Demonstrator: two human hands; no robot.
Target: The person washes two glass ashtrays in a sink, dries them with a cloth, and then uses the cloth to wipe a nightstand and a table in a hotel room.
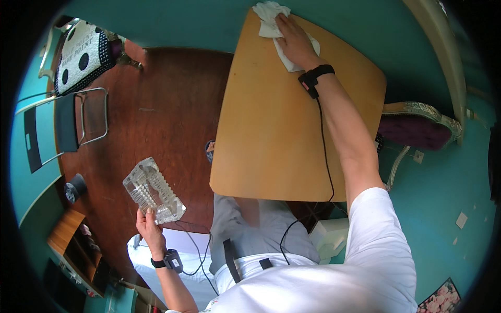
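My left hand grips one end of a clear, ridged rectangular dish, which looks like glass or plastic. It is held tilted in the air over the floor, left of the table. At the far end of a light wooden table, my right hand lies palm down on a crumpled white cloth or paper wipe. Part of the wipe spreads out beneath the palm, and its far end reaches the table's far edge. Each wrist carries a black strap with a small device and a cable.
A chair with a purple back stands right of the table. Far left are a folding chair, a dotted-cover chair, a dark bin and a wooden cabinet. A white box sits by my legs. Cables hang across my lap.
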